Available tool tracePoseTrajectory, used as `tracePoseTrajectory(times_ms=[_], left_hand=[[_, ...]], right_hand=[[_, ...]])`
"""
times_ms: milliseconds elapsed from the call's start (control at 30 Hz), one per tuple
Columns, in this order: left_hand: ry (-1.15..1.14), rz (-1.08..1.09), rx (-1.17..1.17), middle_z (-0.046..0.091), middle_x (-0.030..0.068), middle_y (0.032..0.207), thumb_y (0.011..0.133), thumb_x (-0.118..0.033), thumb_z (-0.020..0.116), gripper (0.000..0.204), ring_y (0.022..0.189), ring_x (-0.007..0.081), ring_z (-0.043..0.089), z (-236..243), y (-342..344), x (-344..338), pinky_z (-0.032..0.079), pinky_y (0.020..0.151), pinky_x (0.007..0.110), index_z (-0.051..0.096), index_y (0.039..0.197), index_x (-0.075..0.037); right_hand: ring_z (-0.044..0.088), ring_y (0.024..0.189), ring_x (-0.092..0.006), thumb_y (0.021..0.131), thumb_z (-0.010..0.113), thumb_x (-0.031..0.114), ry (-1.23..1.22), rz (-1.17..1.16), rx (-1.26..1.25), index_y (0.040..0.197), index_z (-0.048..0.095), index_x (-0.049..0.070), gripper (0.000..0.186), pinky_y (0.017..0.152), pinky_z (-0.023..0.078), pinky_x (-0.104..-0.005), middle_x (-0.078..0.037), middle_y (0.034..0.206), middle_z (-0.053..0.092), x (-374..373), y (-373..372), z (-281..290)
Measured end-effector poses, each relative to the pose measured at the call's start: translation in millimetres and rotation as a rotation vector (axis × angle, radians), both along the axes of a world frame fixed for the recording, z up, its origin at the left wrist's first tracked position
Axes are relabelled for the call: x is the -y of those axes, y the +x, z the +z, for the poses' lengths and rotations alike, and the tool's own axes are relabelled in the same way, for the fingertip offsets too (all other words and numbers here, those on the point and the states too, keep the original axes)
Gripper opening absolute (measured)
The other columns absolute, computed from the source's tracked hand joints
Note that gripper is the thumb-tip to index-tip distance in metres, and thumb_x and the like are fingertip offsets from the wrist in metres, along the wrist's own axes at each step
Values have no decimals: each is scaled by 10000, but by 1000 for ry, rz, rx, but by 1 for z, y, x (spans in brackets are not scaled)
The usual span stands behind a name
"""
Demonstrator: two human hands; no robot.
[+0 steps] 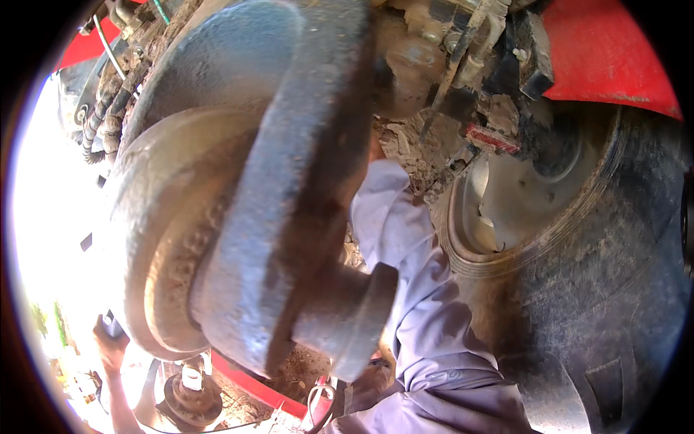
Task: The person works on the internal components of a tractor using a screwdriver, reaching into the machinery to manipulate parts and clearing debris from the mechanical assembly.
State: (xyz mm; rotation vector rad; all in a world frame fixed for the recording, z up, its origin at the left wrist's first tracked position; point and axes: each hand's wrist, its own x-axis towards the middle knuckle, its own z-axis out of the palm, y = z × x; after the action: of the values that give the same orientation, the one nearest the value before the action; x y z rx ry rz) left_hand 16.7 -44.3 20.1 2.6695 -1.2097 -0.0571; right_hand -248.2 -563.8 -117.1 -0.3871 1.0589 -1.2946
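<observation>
A large, heavy dark metal casting (289, 137), with a rounded wheel-like part and a protruding flanged boss, fills the centre, close up. My right arm, in a pale lavender sleeve, reaches up behind it; only a bit of my right hand (374, 148) shows, its fingers hidden by the casting. At the lower left, my left hand (110, 340) has its fingers round a small dark object (110, 324), too small to identify, beside the casting's rounded edge.
A big tyre (578, 304) with a grey rim stands at right under a red body panel (600, 43). Muddy linkages (463, 58) and hoses (101, 123) hang above. A red bar (253, 387) and a round hub (189, 398) lie below, with bright daylight at left.
</observation>
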Motion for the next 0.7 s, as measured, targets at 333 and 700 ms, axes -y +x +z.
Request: tracePoseTrajectory(times_ms=[333, 700], left_hand=[[-45, -183, 274, 613, 85, 637, 670, -192, 732, 301, 562, 198, 598, -20, 62, -65, 463, 520, 340, 602, 828, 28], [-25, -79, 264, 607, 94, 639, 675, -198, 727, 306, 562, 203, 590, -23, 68, -80, 462, 522, 344, 592, 832, 28]], right_hand=[[482, 384, -184, 925, 454, 290, -67, -3, -23, 754, 481, -41, 373, 322, 355, -314, -100, 541, 490, -30, -2, -12], [477, 385, -163, 904, 475, 191, -95, 280, 0, 808, 466, -6, 220, 298, 372, -302, -72, 550, 476, -18, 4, -19]])
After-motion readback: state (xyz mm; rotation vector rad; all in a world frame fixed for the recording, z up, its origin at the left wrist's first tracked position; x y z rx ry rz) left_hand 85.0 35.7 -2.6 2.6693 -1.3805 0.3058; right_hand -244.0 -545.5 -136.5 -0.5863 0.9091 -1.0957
